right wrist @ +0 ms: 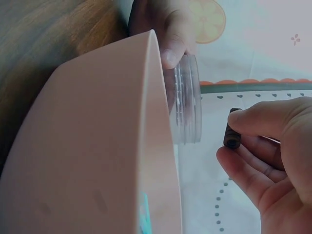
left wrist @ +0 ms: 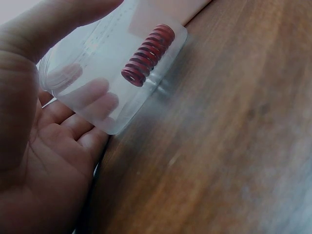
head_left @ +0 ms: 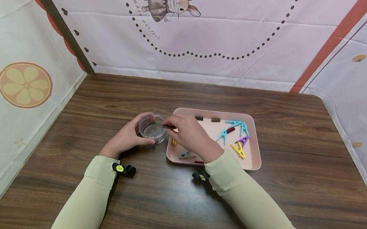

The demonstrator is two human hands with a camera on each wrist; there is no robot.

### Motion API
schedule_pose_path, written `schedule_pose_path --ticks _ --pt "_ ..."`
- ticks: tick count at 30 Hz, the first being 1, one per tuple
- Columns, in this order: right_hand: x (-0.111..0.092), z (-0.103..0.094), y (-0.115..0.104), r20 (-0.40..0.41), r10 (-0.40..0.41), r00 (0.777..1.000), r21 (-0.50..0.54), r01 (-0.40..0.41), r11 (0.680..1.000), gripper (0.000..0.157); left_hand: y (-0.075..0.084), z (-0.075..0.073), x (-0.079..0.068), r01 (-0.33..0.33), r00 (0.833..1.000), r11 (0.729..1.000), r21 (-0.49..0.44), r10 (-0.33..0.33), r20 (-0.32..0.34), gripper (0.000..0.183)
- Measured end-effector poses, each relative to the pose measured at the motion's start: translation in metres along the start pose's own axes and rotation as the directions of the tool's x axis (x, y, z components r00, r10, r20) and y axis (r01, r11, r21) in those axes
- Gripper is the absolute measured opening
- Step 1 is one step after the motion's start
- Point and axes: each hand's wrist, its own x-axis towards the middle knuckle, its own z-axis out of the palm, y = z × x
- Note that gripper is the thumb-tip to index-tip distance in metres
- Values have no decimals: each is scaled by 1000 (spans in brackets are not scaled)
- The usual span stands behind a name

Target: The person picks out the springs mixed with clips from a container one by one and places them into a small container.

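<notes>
My left hand (head_left: 127,137) holds a clear round jar (head_left: 145,128) around its side, thumb in front and fingers behind. The jar is uncovered and stands left of the pink tray (head_left: 256,156). Through its clear wall a red coil spring (left wrist: 148,56) shows in the left wrist view. My right hand (head_left: 190,134) pinches a dark brown coil spring (right wrist: 232,131) between thumb and fingertips. That spring is close beside the jar's rim, over the tray's left edge.
In the tray lie a dark green spring (head_left: 199,118), a brown spring (head_left: 215,120) and a red spring (head_left: 230,130). Blue clips (head_left: 223,135), a purple clip (head_left: 242,141), a yellow clip (head_left: 238,150) and a greyish clip (head_left: 187,155) lie there too. A printed cloth (head_left: 237,37) hangs behind the wooden table (head_left: 160,199).
</notes>
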Motion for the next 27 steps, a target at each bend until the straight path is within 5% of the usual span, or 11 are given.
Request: schedule_pose_path --ticks 11,27 --pt "9 8 -4 21 53 998 19 -53 998 18 1 0 -1 14 1000 1000 1 -14 -14 90" --pt "21 16 -7 41 -4 999 11 3 1000 19 -2 -1 0 38 999 999 28 -38 -14 91"
